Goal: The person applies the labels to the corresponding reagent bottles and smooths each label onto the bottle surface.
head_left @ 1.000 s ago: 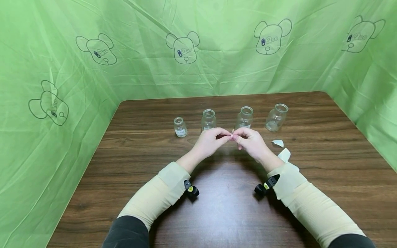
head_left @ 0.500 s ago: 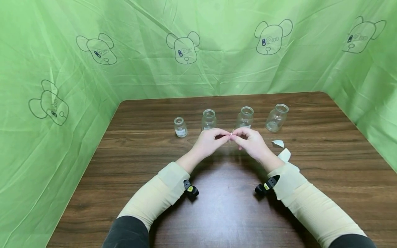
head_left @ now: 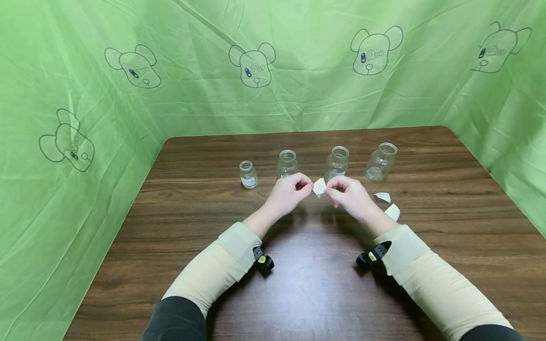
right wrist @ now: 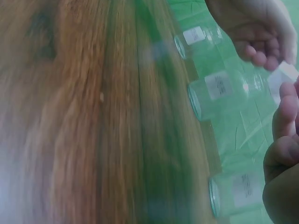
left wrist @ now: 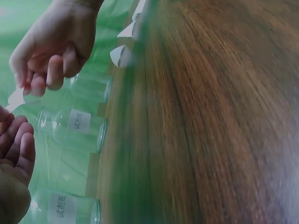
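Both hands meet over the table at a small white paper piece (head_left: pixel 319 186), about as big as the jar labels. The left hand (head_left: pixel 289 195) pinches its left edge between thumb and forefinger. On the opposite edge, the right hand (head_left: pixel 349 198) pinches with thumb and forefinger, its other fingers loosely curled. Just behind the hands stand two glass jars (head_left: pixel 287 163) (head_left: pixel 337 161), labels partly hidden in the head view. The left wrist view shows one jar's white label (left wrist: pixel 79 121) with printed characters. Whether the paper piece has layers is too small to tell.
A smaller labelled glass jar (head_left: pixel 248 175) stands at the left of the row. At the right end is a larger glass jar (head_left: pixel 381 162) with no label visible. White paper scraps (head_left: pixel 383 196) (head_left: pixel 392 212) lie beside the right forearm. A green curtain (head_left: pixel 298 104) surrounds the table (head_left: pixel 192 213).
The fingertips were together with the paper mostly hidden. Now the right hand has shifted slightly right, the hands are a little apart, and the paper's flat face shows between them.
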Demonstrator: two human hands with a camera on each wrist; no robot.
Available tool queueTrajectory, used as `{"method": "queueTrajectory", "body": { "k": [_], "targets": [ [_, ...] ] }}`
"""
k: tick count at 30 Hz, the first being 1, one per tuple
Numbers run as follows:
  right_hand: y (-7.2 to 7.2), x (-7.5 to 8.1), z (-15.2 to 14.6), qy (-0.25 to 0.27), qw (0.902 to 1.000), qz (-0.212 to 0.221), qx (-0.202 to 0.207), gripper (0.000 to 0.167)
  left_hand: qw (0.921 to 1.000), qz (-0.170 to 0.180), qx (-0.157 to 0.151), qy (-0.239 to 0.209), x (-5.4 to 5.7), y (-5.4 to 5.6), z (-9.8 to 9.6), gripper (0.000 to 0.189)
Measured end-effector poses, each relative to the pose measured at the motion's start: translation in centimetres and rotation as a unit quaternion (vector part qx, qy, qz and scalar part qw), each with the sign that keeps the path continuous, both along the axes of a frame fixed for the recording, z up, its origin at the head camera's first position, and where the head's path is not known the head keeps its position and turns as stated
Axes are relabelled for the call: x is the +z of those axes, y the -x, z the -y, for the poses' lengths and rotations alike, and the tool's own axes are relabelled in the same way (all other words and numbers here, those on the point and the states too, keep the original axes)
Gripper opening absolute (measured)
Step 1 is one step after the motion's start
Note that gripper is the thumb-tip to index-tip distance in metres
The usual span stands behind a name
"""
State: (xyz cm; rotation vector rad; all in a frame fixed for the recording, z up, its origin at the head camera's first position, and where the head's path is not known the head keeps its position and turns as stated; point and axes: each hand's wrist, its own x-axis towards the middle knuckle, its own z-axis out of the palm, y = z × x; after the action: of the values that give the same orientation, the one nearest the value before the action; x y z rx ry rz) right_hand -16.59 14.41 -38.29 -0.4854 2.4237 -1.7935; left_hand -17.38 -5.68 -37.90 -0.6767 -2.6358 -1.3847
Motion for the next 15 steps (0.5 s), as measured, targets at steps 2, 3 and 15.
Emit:
{"method": "queueTrajectory", "body": {
  "k": [2, 3, 15],
  "targets": [
    [0.0, -0.1, -0.6, 0.001, 1.0000, 0.005, -0.004, 0.010, 1.0000, -0.004, 0.006, -0.006, 0.0, 0.1, 0.1, 0.009],
    [0.1, -0.1, -0.9, 0.002, 1.0000, 0.007, -0.005, 0.010, 0.9999, -0.006, 0.009, -0.010, -0.1, 0.2, 0.2, 0.009],
    [0.0, 0.5, -4.2, 0.005, 0.9976, 0.065, -0.023, 0.007, 0.9992, -0.020, 0.025, -0.026, 0.1, 0.6, 0.5, 0.004]
  ]
}}
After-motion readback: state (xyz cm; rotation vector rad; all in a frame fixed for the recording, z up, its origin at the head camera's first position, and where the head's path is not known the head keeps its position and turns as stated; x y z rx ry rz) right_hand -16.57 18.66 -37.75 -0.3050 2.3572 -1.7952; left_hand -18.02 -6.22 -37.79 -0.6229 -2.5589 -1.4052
